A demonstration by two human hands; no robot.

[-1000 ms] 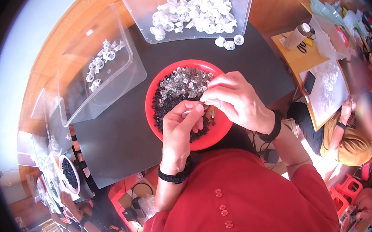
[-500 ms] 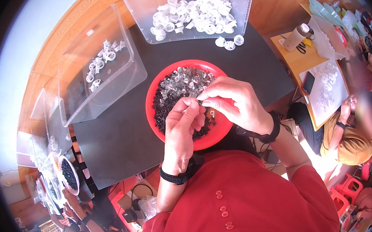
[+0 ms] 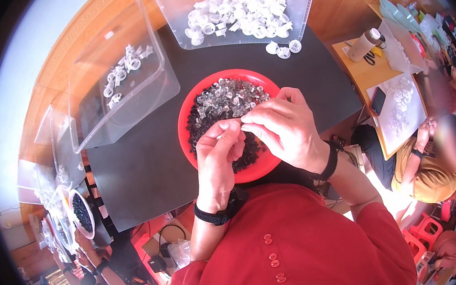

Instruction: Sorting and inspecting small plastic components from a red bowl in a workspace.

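Both hands meet above a round red basin [image 3: 186, 146] on the dark table. My left hand [image 3: 219, 157] is closed in a pinch; a small part shows pale at its fingertips, too little of it to name. The fingers of my right hand [image 3: 286, 129] are also pinched, their tips against the left ones, and what they hold is mostly hidden. Under them the basin holds many small black pieces [image 3: 196, 121] and clear plastic pieces [image 3: 229, 96]. Some of that heap is covered by my hands.
Beyond the basin stands a clear bin [image 3: 305, 32] of white round plastic parts [image 3: 244, 13], with several loose parts [image 3: 283, 51] before it. Another clear bin [image 3: 167, 99] is at the left. Co-workers sit left and right; a side table [image 3: 394, 122] bears a bottle [image 3: 363, 45] and phone [image 3: 378, 100].
My right hand has turned over slightly, its fingers bunched closer at the left fingertips. The dark bit seen between the fingertips is now mostly hidden. The view has shifted a little.
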